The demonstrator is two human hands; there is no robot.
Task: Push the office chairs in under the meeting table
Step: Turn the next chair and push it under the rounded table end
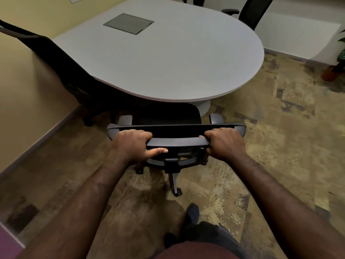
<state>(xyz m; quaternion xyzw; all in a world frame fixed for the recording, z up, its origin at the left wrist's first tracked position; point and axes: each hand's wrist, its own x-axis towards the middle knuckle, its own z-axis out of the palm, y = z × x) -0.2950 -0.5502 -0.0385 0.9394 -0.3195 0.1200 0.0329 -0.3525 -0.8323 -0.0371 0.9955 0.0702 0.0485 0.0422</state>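
A black office chair (177, 141) stands in front of me at the near rounded edge of the grey meeting table (168, 58). Its seat reaches partly under the tabletop; the armrests and backrest are outside it. My left hand (132, 144) grips the top rail of the backrest on the left, thumb under the rail. My right hand (225, 143) grips the same rail on the right. A second black chair (61, 62) stands at the table's left side, against the wall. A third chair (253, 10) is at the far side.
A yellow wall and skirting run along the left. The table has a grey hatch (128, 23) in its top and a white pedestal base (203, 107). A potted plant (334, 70) stands at the right. Patterned carpet stretches to the right. My shoe (192, 212) is below the chair.
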